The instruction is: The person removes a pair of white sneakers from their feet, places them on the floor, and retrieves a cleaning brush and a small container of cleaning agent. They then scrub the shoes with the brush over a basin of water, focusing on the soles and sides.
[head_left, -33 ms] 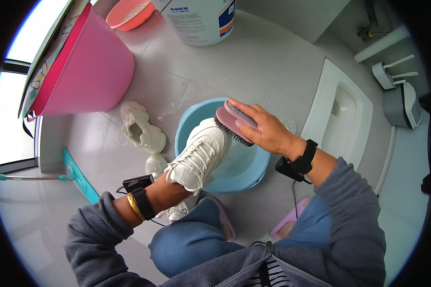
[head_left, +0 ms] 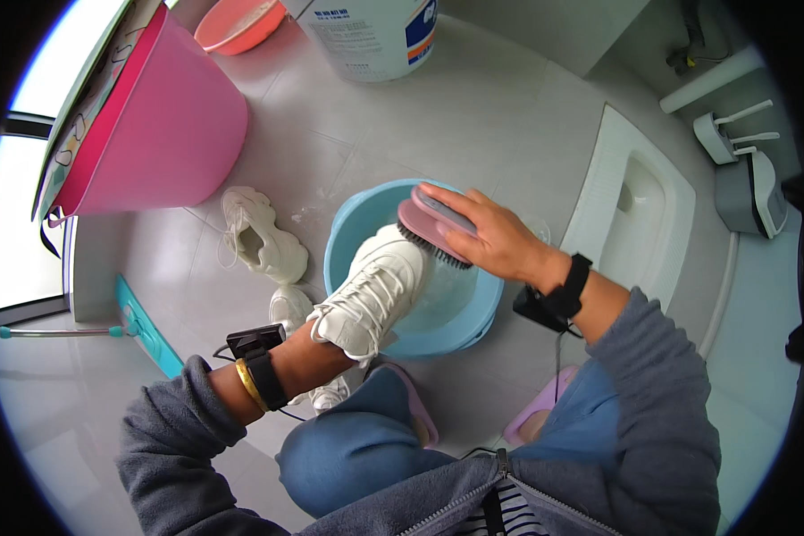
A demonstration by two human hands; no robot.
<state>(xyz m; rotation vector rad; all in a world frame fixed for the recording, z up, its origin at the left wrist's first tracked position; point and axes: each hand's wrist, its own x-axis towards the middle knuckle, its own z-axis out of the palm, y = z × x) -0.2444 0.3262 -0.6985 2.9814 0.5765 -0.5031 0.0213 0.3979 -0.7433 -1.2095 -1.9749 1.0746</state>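
My left hand (head_left: 330,355) is pushed into the opening of a white lace-up sneaker (head_left: 375,281) and holds it up from inside; its fingers are hidden. The sneaker is tilted over a light blue basin (head_left: 335,234) with cloudy water (head_left: 447,299) in it. My right hand (head_left: 498,234) grips a pink and grey scrubbing brush (head_left: 420,219) by its handle. The brush's dark bristles rest against the side of the sneaker's toe. Left of the basin lies another white sneaker (head_left: 263,234), with further white shoes (head_left: 290,308) partly hidden behind my left forearm.
A large pink tub (head_left: 179,116) stands at the left, near a teal flat mop (head_left: 147,330). Farther back are a coral basin (head_left: 238,31) and a white bucket (head_left: 366,45). At the right are a squat toilet (head_left: 639,201) and a toilet-brush holder (head_left: 713,141).
The brush and my right hand have shifted slightly left along the sneaker's toe. My left hand keeps the sneaker in nearly the same place.
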